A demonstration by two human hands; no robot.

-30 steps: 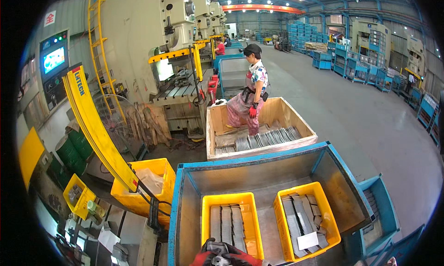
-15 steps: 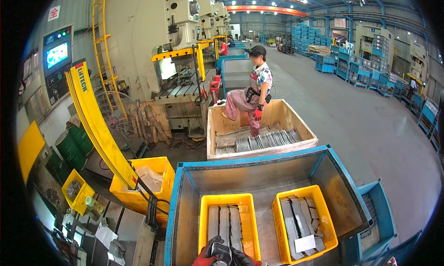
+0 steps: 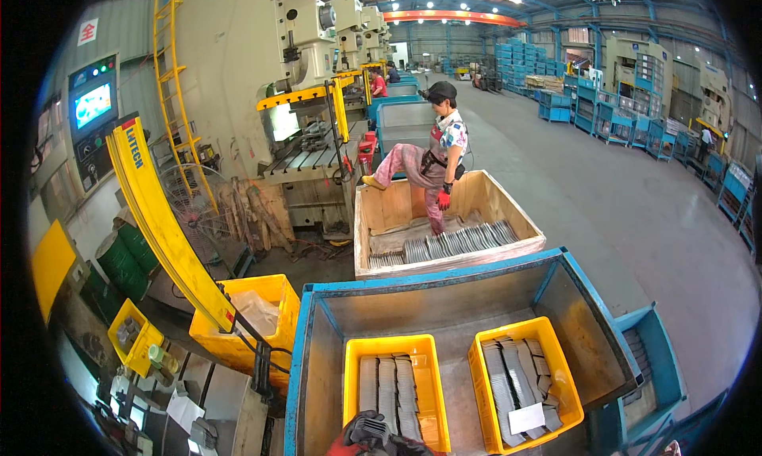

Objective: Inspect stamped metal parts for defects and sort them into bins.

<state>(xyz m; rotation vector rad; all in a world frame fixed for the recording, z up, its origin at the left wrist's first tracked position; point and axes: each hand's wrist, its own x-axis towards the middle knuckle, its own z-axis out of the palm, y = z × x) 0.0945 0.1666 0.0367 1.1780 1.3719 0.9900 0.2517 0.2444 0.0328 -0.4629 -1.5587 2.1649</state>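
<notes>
At the lower edge, my left hand (image 3: 347, 440), in a red and black glove, is closed round a small stack of grey metal plates (image 3: 371, 430). My right hand (image 3: 411, 446), also gloved and partly cut off by the frame, grips the same stack from its right side. Both hands are over the near end of a yellow crate (image 3: 431, 369). Inside that crate, rows of similar metal plates (image 3: 386, 380) stand packed on edge.
A blue-framed metal bin (image 3: 444, 277) holds this crate and a second yellow crate (image 3: 559, 361) with plates and a white paper. Beyond, a person (image 3: 444, 142) stands in a wooden crate (image 3: 508, 253). On the left are a yellow guard post (image 3: 163, 218) and another yellow crate (image 3: 290, 297).
The stack in my hands has tilted and turned slightly, showing its plate edges. The person in the wooden crate has moved a raised foot left, onto or over the crate's rim.
</notes>
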